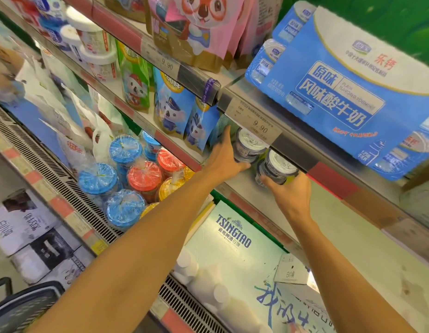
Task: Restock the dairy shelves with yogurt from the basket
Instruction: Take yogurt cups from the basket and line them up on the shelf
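left hand (226, 156): fingers and thumb curled round a dark yogurt cup (248, 146), cup upright, pale lid up
right hand (289, 188): grips a second yogurt cup (274, 168) from below and the side, also upright, lid tucked just under the shelf edge above
cups vs each other: right-hand cup just right of and nearer than the left-hand one, almost touching
cups vs shelf: both at the mouth of the middle shelf (235, 181), bases at or just above its board; can't tell if they rest on it
key relation: free shelf depth lies straight ahead of both grips, away from the person; cup long axes vertical, so likely a push inward then let go; left-hand cup is further in
clearance risk: price rail (254, 122) overhangs the lids closely, a tilt could catch it
basket (23, 306): dark rim, far below-left of both grips, behind the left forearm; contents not visible
step guess: placing, two cups mid-delivery
readable text: rail tags "9.90" twice; blue multipack (340, 90) above the right grip reads "PLAIN FLAVORED YOGHURT" plus Chinese characters; box (232, 234) below the grips reads "TSINGTAO"
cup labels: too blurred to read
other stock: koala pouches (170, 109) left of the left grip, film-sealed blue, red and yellow lidded tubs (123, 150) below-left
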### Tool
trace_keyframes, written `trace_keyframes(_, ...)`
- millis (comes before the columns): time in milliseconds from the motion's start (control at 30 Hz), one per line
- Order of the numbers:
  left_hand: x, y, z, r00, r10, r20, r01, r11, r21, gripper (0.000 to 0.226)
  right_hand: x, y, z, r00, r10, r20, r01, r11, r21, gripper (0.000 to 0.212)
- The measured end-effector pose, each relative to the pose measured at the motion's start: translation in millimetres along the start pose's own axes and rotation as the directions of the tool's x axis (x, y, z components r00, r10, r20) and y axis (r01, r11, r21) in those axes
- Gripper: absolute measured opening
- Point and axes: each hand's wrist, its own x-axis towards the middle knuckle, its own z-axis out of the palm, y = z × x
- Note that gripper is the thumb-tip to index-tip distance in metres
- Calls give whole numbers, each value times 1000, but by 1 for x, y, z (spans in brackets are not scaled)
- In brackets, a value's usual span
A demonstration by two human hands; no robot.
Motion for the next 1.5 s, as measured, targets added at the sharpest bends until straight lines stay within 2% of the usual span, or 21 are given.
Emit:
trace_keyframes(67, -8, -4, -4, 1000, -22, -14, 21, 1000, -18, 113, -7, -2, -5, 1000, 5, -25, -5, 1000, -5, 37)
trace_keyframes(167, -28, -1, -14, 999, -46, -1, 46, 999, -1, 92, -24, -5, -8, 992, 96, -83, -98, 995, -14, 47)
trace_keyframes(233, -44, -1, -22, 999, -36, 1, 36, 999, 27, 81, -37, -5, -6, 983, 161, -85, -164, 986, -31, 78)
trace_keyframes(267, -53, -1, -27, 1000, -28, 5, 28, 999, 32, 78, -46, -9, -6, 979, 192, -67, -195, 980, -45, 88)
trace_keyframes(300, -65, -1, -33, 1000, -26, 14, 26, 999, 36, 75, -56, -12, -5, 976, 212, -40, -214, 975, -64, 90)
trace_keyframes(367, -91, -2, -47, 1000, -30, 9, 30, 999, 30, 69, -76, -24, -2, 979, 201, 22, -199, 977, -71, 82)
trace_keyframes(533, -162, -15, -95, 996, -65, -65, 67, 998, 21, 60, -128, -64, 13, 981, 68, 181, -46, 992, -121, 66)
trace_keyframes(700, -239, -48, -154, 965, -137, -224, 143, 990, 14, 51, -178, -112, 49, 932, -77, 354, 117, 989, -92, 61)
trace_keyframes(867, -320, -113, -201, 901, -299, -313, 314, 949, -4, 63, -236, -155, 106, 824, -185, 535, 250, 967, -51, 61)
trace_keyframes(1033, -417, -188, -225, 776, -482, -407, 479, 870, -119, 67, -309, -179, 173, 644, -255, 722, 370, 929, -3, 58)
trace_keyframes(1100, -452, -220, -228, 712, -548, -439, 530, 829, -177, 58, -337, -180, 202, 572, -267, 776, 412, 911, 10, 60)
trace_keyframes(1300, -540, -337, -205, 516, -729, -450, 690, 664, -286, 54, -419, -149, 302, 346, -240, 907, 545, 838, 14, 60)
trace_keyframes(1500, -591, -467, -137, 342, -855, -389, 800, 482, -356, 33, -475, -77, 416, 193, -142, 971, 640, 768, -15, 53)
